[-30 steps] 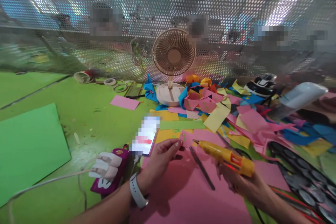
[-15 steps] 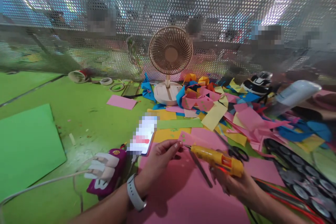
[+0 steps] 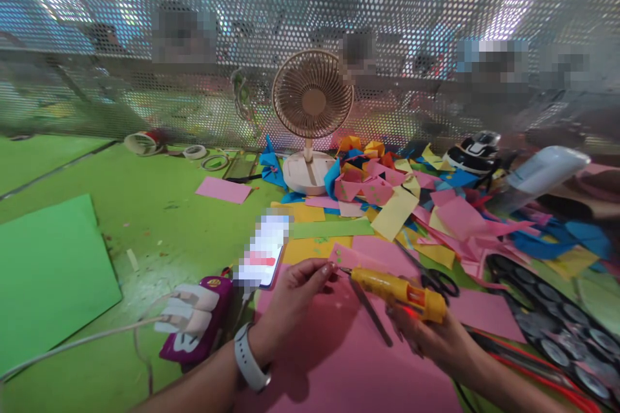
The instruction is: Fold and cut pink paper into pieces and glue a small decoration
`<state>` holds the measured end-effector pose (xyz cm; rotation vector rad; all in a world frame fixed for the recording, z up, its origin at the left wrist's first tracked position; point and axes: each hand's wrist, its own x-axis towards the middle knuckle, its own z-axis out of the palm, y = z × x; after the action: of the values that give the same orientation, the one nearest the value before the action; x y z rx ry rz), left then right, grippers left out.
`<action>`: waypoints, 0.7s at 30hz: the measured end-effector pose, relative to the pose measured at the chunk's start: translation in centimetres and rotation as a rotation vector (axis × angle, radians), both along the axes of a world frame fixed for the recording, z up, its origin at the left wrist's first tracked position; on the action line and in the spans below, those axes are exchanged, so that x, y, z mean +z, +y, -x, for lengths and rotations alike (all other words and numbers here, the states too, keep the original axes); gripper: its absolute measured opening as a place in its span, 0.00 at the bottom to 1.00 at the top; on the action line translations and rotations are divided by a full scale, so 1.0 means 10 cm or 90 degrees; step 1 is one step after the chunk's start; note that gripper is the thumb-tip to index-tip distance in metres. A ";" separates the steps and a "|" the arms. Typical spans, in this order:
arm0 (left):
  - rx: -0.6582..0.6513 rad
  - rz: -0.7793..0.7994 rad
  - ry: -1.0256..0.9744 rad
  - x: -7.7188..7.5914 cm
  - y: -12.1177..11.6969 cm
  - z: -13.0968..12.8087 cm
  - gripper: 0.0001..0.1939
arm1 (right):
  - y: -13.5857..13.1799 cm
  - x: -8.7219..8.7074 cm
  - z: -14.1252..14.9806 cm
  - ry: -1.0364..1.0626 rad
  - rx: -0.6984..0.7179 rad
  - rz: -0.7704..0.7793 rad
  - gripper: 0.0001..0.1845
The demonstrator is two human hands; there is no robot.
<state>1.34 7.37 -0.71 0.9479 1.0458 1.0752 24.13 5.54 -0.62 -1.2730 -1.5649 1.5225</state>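
Note:
My right hand (image 3: 421, 332) is wrapped round the handle of a yellow glue gun (image 3: 394, 290), which lies tilted with its nozzle pointing left. A red glow shows near its trigger. The nozzle tip is at the fingertips of my left hand (image 3: 305, 284). Thumb and forefinger there are pinched together; whatever is between them is too small to make out. Beneath both hands lies a large pink sheet (image 3: 339, 361), with a thin dark strip (image 3: 372, 313) on it. Black-handled scissors (image 3: 438, 281) rest just behind the glue gun.
A lit phone (image 3: 266, 251) and a purple power adapter (image 3: 203, 322) with plugs and cables are at left. Behind stand a fan (image 3: 314, 103) and a heap of coloured paper pieces (image 3: 455, 219). A black tray (image 3: 547, 322) with round wells lies at right; green card (image 3: 53, 284) at far left.
The glue gun has shifted very slightly left, its nozzle closer to my left fingertips. My left hand keeps its pinch in nearly the same place.

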 end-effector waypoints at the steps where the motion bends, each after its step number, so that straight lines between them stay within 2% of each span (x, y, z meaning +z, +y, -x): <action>1: 0.000 -0.001 -0.001 -0.01 0.00 0.00 0.12 | 0.00 0.00 0.00 -0.006 0.011 0.004 0.20; 12: -0.002 -0.021 0.003 -0.06 0.00 0.01 0.12 | 0.01 0.01 0.05 0.044 0.015 -0.063 0.21; 21: 0.003 -0.025 0.010 -0.07 -0.01 0.01 0.12 | 0.00 -0.03 0.03 0.034 -0.007 -0.053 0.21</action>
<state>1.25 7.32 -1.38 0.9873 1.0434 1.0983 23.79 5.56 -0.94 -1.1833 -1.5679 1.4571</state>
